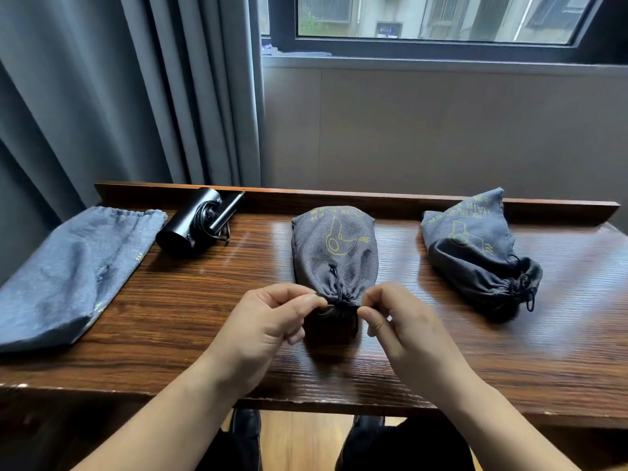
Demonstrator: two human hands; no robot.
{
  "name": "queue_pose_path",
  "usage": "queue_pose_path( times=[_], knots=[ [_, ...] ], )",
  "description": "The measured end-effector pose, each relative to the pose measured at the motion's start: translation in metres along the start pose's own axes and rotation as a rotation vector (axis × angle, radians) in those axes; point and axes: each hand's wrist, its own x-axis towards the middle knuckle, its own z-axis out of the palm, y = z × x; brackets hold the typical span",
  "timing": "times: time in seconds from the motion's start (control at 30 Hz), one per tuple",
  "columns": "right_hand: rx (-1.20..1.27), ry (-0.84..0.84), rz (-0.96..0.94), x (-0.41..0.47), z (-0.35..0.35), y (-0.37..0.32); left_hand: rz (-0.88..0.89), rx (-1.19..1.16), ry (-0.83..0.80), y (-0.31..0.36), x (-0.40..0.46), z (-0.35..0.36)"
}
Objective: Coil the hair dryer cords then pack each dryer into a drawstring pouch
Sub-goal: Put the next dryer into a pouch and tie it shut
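From the head view, the step in hand looks like cinching the middle pouch (pixel 334 253) shut, and the trick with these is pulling both sides of the drawstring (pixel 334 278) outward evenly while the neck stays bunched, otherwise the fabric gathers lopsided and the mouth gapes. The pouch lies in the centre of the desk (pixel 204 300), bulging (so I'd guess a dryer is already inside, though you can't see it), with its gathered mouth toward the person. The left hand (pixel 268 321) has a clenched grip, thumb and forefinger pinching at the left side of the gathered neck, other fingers curled in. The right hand (pixel 397 321) mirrors it, pinching the right side of the neck; whether each holds cord or just cloth is too small to tell. Off to the right sits another pouch (pixel 475 253) already drawn shut. At the back left there's a black hair dryer (pixel 193 226) with its cord wound up against it, just beside an empty flat pouch (pixel 74 266) hanging over the desk's left end, so by my count one dryer is left to bag after this.
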Motion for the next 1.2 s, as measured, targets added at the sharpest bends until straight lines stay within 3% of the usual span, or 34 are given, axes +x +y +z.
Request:
queue_pose_path(
  times=[0.07,0.2,0.47,0.53,0.63,0.7,0.77,0.8,0.9,1.03,1.1,1.2],
  knots=[
    [0.004,0.008,0.004,0.000,-0.001,0.000,-0.031,-0.078,0.012,-0.001,0.002,-0.001],
    [-0.019,0.027,0.003,0.002,-0.006,0.000,-0.150,-0.205,-0.174,0.001,0.000,-0.003],
    [-0.072,0.062,-0.013,0.002,-0.010,0.004,-0.103,0.091,-0.058,-0.009,0.008,-0.010],
    [-0.059,0.034,0.034,0.002,-0.011,0.005,-0.035,0.312,-0.035,-0.011,0.010,-0.011],
    [-0.051,-0.145,0.196,0.007,-0.016,0.001,0.267,0.813,0.014,-0.016,0.012,-0.014],
    [-0.030,-0.015,0.240,0.015,-0.019,-0.006,0.304,0.802,0.079,-0.017,0.011,-0.013],
    [-0.079,0.199,0.150,0.032,-0.015,-0.017,0.248,0.743,0.123,-0.019,0.017,-0.013],
    [-0.115,0.225,0.082,0.043,-0.009,-0.022,0.199,0.758,0.103,-0.020,0.020,-0.012],
    [-0.323,0.059,-0.009,0.083,0.018,-0.024,0.138,0.863,-0.049,-0.020,0.023,-0.006],
    [-0.645,-0.369,0.110,0.121,0.044,-0.013,0.147,0.862,-0.180,-0.016,0.019,-0.014],
    [-0.698,-0.463,0.151,0.127,0.044,-0.007,0.139,0.954,-0.132,-0.016,0.018,-0.025],
    [-0.744,-0.456,0.184,0.126,0.039,0.001,0.158,1.031,-0.008,-0.013,0.020,-0.045]
  ],
)
